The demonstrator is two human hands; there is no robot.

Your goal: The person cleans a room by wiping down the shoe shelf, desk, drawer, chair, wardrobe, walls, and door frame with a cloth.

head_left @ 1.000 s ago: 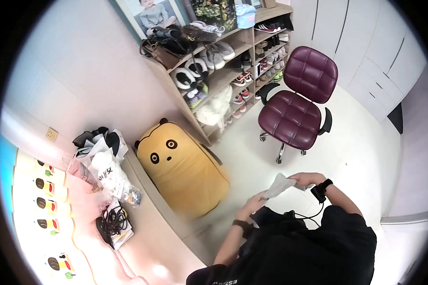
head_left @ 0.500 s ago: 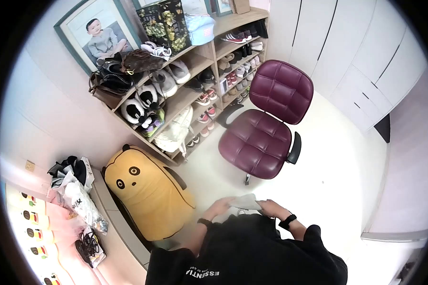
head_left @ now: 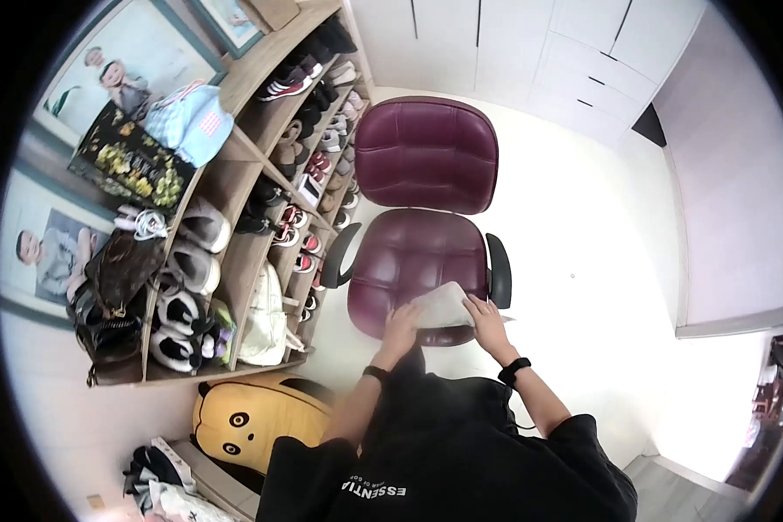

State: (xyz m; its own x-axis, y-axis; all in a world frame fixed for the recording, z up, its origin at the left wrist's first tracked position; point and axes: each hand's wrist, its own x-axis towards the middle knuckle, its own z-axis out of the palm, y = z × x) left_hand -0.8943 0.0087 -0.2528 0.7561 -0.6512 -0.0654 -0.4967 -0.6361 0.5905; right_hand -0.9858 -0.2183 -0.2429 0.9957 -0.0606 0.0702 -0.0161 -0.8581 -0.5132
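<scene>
A pale grey-white folded cloth (head_left: 444,308) is stretched between my two hands, over the front of the maroon chair's seat (head_left: 413,252). My left hand (head_left: 400,328) grips its left edge, fingers closed on it. On the opposite edge, my right hand (head_left: 485,320) pinches the cloth near its corner. Whether the cloth touches the seat I cannot tell. The chair's tufted backrest (head_left: 427,155) stands beyond, with a black armrest (head_left: 499,271) close to my right hand.
A wooden shoe rack (head_left: 261,157) full of shoes runs along the left, with bags and framed pictures on top. A yellow panda-faced cushion (head_left: 257,422) lies at lower left. White cabinets (head_left: 513,52) line the back wall; a doorway edge (head_left: 731,330) is at right.
My hands have moved forward with the cloth, from in front of my body to over the chair seat. The view has turned, and the chair now appears nearer and straight ahead.
</scene>
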